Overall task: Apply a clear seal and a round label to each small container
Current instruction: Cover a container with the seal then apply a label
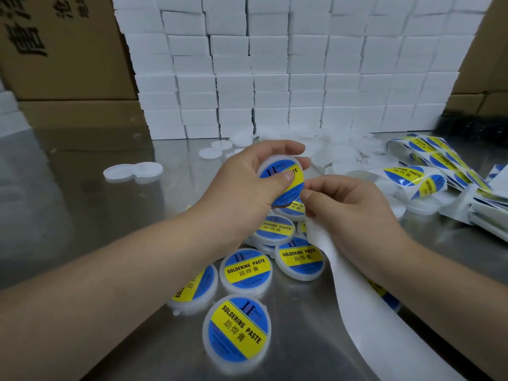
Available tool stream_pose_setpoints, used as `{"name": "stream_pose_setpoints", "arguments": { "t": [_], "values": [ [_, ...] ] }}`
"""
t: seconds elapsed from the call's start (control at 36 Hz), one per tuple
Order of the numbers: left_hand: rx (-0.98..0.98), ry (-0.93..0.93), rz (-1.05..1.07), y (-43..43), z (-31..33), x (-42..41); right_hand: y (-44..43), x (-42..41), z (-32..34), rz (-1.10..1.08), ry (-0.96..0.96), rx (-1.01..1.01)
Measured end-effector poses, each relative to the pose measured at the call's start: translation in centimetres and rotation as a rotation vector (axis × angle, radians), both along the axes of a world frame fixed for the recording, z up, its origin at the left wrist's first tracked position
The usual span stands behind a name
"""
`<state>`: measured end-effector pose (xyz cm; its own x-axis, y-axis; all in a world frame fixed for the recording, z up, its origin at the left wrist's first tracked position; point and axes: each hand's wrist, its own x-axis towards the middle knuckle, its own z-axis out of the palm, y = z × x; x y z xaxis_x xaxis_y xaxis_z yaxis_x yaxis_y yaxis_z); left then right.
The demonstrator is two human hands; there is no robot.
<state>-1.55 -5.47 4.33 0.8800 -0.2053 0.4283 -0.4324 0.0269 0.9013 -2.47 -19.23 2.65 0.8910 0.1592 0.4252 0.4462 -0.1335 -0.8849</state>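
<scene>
Stacked white boxes (288,78) wall off the back of a steel tabletop (96,215), with brown cartons (60,50) on either side of them. The container (277,171) is held up off the tabletop in the left hand (247,182): the fingers (288,147) curl over its far rim and the thumb lies flat on the round label (295,174), which already covers the lid.

Just right of the container and touching its lower edge, the right hand (349,207) has thumb and forefinger pinched together. Whether a clear seal lies between them I cannot tell. The hand's other fingers curl round a white backing strip (357,292) that trails away below and right of the container.

Below the container lies a pile (247,270) of finished, labelled ones. Behind it sit unlabelled blanks (338,155), and to its right, curled label sheets (428,166).

The container looks light, a stiff, smooth plastic puck, probably slippery at the rim. It seems best held by the edge, with the top face left free for pressing. A clear seal would be thin, limp and sticky, likely to fold on itself, so I would take it by one corner only.
</scene>
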Motion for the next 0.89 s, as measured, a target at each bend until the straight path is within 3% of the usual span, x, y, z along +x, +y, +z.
{"name": "stream_pose_setpoints", "arguments": {
  "t": [0.14,0.47,0.69,0.89],
  "values": [
    [0.107,-0.168,0.085,-0.5,0.5,-1.0,-0.1,0.0,0.1,-0.053,-0.013,0.024],
    [-0.076,-0.066,0.262,-0.3,1.7,-1.3,-0.9,1.0,-0.3,-0.21,0.008,-0.04],
    [0.21,0.052,0.206,-1.1,0.5,-1.7,-0.2,0.4,-0.5,-0.057,-0.107,-0.095],
    [0.351,-0.14,0.25,-0.5,0.7,-1.3,0.0,0.3,-0.6,-0.117,-0.199,-0.21]
  ]
}}
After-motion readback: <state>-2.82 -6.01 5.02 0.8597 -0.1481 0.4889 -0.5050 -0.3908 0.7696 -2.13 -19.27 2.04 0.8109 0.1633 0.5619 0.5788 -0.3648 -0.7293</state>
